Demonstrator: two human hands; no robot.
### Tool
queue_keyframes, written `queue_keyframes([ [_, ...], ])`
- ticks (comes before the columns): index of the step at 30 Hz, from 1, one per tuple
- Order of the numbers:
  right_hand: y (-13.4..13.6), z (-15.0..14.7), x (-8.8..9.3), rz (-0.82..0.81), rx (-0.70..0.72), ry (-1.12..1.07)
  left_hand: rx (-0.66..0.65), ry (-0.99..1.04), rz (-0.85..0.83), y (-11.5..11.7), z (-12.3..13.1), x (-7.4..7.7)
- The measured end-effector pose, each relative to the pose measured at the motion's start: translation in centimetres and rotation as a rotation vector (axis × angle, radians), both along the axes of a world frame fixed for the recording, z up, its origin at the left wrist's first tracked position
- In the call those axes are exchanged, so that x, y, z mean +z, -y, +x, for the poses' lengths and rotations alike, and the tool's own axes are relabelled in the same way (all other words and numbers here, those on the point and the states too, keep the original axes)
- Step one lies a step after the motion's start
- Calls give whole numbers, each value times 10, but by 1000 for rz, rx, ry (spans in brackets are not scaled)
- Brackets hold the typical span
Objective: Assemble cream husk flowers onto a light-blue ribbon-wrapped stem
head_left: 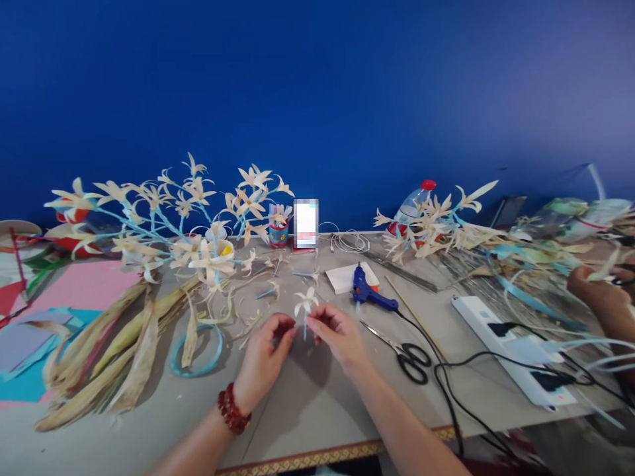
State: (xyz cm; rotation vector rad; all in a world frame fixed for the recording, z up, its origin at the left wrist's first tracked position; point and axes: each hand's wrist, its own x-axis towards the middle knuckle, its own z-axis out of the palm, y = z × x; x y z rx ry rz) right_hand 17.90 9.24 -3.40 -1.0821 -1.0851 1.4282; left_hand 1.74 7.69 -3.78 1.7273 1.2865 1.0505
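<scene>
A small cream-coloured husk flower (306, 303) with a pale blue stem stands upright over the table's middle. My right hand (338, 338) pinches it by the stem between thumb and fingers. Just left of the stem, my left hand (265, 357), with a red bead bracelet (233, 408) at the wrist, has its thumb and fingers closed together. Whether anything sits between them is too small to make out. To the right of my right hand lie black-handled scissors (401, 354) and a blue glue gun (370, 291). Small loose flowers (270, 289) lie beyond my hands.
Dried corn husks (106, 350) and a blue tape ring (197, 350) lie left. Branches of finished flowers (159, 198) stand behind. A white power strip (510, 350) with black cords is at right. Another person's hand (600, 291) holds a husk piece at the far right.
</scene>
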Motion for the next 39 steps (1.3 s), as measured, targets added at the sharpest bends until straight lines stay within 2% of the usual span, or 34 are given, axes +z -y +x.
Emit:
queue_keyframes([
  [4,-3,6,2,28,-86,3,-101,-574,102,3,1,5],
  [7,-4,7,2,44,-92,11,-96,-797,103,7,5,6],
  [10,-4,7,2,53,-90,-5,-70,-914,83,10,7,5],
  [16,-2,5,2,52,-87,-32,-68,-1052,45,10,6,6],
  [22,-2,4,1,70,-53,-75,-60,-1074,-11,3,-1,12],
  [29,-1,3,-3,43,-68,-88,-139,-1194,-7,1,0,20],
  [39,4,4,5,28,-47,-184,-217,-1198,4,3,-6,26],
])
